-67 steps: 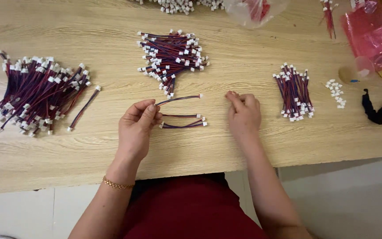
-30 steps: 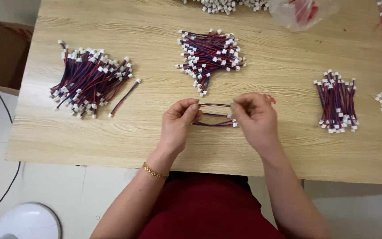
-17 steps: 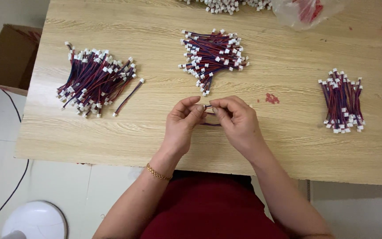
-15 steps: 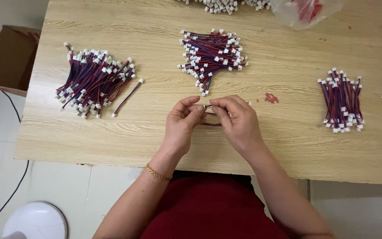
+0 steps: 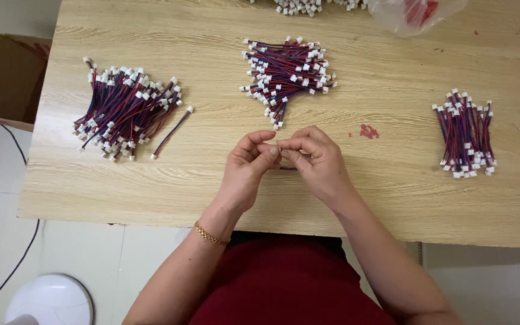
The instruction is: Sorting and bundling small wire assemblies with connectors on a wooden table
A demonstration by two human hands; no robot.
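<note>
Both hands pinch a small wire lead at the table's near edge.

My left hand (image 5: pixel 247 168) and right hand (image 5: pixel 314 162) meet fingertip to fingertip, clenched on a short lead (image 5: pixel 288 168) mostly hidden between them. A pile (image 5: pixel 285 72) lies just beyond on the table (image 5: pixel 392 192), a bigger heap (image 5: pixel 124 108) far left, a bundle (image 5: pixel 466 133) far right.

Pale, straw-coloured wood grain is running across the table (image 5: pixel 151 180), with one red smudge (image 5: pixel 368 130) showing on it. Red and dark blue wires with white plugs are lying in the left pile (image 5: pixel 126 108), the middle pile (image 5: pixel 287 72) and the right bundle (image 5: pixel 466 133). A gold bracelet (image 5: pixel 210 235) is glinting above a dark red garment (image 5: pixel 284 283).
</note>
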